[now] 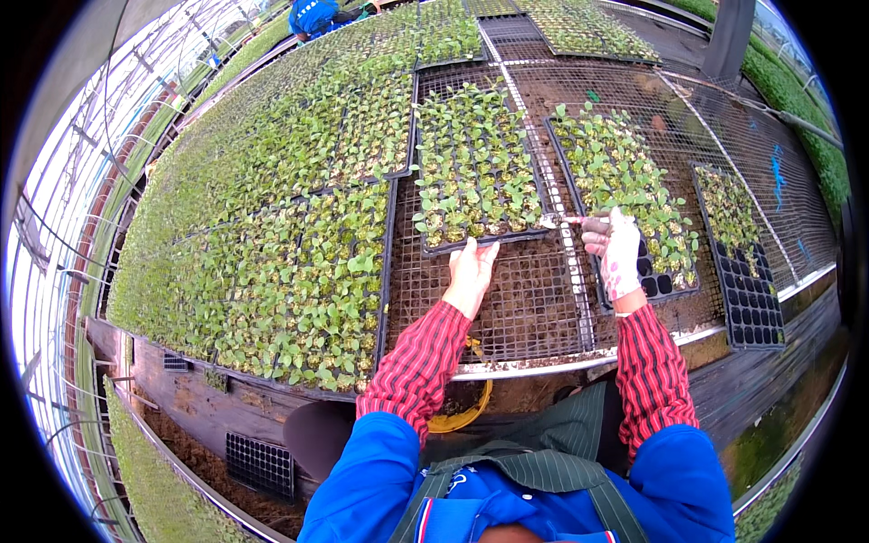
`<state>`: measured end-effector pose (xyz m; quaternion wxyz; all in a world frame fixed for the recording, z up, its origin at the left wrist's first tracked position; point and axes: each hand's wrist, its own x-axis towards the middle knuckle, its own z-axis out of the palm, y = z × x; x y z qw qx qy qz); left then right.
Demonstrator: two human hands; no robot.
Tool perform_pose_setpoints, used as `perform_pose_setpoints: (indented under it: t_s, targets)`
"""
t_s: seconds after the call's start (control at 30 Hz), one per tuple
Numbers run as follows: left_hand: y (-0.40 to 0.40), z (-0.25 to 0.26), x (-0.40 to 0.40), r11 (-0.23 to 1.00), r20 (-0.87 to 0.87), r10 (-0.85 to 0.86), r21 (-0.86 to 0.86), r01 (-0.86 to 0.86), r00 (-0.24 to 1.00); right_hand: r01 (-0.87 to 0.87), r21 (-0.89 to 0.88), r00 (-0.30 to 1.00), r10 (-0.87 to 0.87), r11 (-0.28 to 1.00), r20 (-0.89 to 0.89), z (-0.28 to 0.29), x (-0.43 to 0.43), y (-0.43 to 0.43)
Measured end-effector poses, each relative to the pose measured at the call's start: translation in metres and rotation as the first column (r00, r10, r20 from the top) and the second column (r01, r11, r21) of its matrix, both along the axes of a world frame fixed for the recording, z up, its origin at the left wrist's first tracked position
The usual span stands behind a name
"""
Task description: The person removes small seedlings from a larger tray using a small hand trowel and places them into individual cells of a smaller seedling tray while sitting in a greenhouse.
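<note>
My bare left hand (470,275) holds the near rim of a black plug tray of green seedlings (478,163), its fingertips at the tray's edge. Opposite, my right hand (613,254), in a white glove with pinkish stains, grips a thin hand tool (572,220) with a pink handle. The tool's pale tip lies at the tray's near right corner; its exact shape is too small to tell. Beneath my right forearm and glove is a second seedling tray (611,159). Several of its near cells hold no plants, and my glove hides part of it.
A wire mesh bench (502,305) with a pale front rail (536,367) carries the trays. Dense seedling trays (271,237) fill the left; a partly filled tray (736,251) lies right. Below are a yellow bucket (461,417) and a black tray (259,465). Another person (313,17) works far off.
</note>
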<state>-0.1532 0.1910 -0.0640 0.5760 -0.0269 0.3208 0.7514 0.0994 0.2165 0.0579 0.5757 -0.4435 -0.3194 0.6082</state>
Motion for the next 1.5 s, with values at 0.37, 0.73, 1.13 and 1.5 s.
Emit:
perform_pose_setpoints:
  t_s: [0.37, 0.73, 1.13, 1.5]
  targets:
    - [0.091, 0.015, -0.026, 0.998, -0.093, 0.065, 0.027, -0.063, 0.993, -0.070, 0.009, 0.997, 0.070, 0.998, -0.039, 0.002, 0.003, -0.008]
    - [0.173, 0.005, -0.062, 0.988, -0.073, 0.157, 0.010, -0.157, 0.985, -0.071, -0.014, 0.991, 0.072, 0.997, 0.114, 0.006, -0.004, -0.024]
    - [0.203, -0.006, -0.083, 0.982, -0.081, 0.181, -0.032, -0.184, 0.980, -0.165, -0.006, 0.980, 0.165, 0.986, 0.111, 0.002, -0.005, -0.031]
    - [0.200, -0.013, -0.079, 1.000, -0.090, 0.027, -0.012, -0.028, 0.996, -0.124, -0.023, 0.984, 0.125, 0.992, 0.128, 0.002, 0.001, -0.035]
